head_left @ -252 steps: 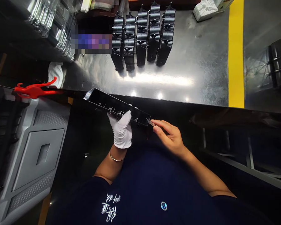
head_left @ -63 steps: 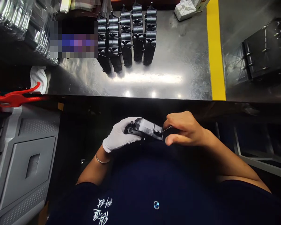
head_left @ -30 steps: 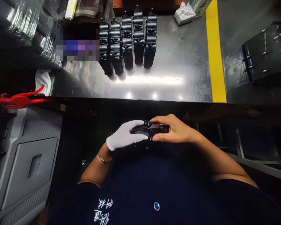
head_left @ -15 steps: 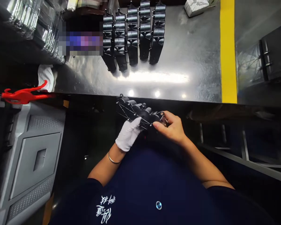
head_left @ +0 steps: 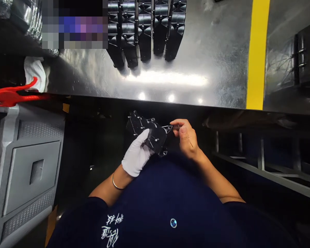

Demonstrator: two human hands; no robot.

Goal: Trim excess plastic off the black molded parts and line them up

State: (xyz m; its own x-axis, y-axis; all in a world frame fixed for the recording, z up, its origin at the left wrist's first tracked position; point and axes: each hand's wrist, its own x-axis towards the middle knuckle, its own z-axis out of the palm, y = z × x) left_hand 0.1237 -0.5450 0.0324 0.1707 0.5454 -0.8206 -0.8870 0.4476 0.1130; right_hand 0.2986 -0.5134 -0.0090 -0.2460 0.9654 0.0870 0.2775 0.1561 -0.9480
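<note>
My left hand (head_left: 137, 154), in a white glove, grips a black molded plastic part (head_left: 157, 137) in front of my body, below the table edge. The part has rounded humps, small metal-looking pins on its face and ring-shaped lugs at its corners. My bare right hand (head_left: 188, 139) is beside the part's right end, its index finger close to the upper right lug. The thumb and fingers are bent together in a pinch, and a tiny thing may lie between them, too small to name.
Several similar black parts (head_left: 144, 38) stand in rows on the metal table (head_left: 212, 55). Yellow tape (head_left: 257, 58) crosses the table at right. At left are a white cloth (head_left: 35, 74), a red tool-like object (head_left: 10, 96) and a grey plastic bin (head_left: 32, 175). A metal frame (head_left: 262, 156) stands at lower right.
The black part has turned so its flat pinned face shows more. My right hand has come off its end and now pinches just beside it. The view has shifted a little.
</note>
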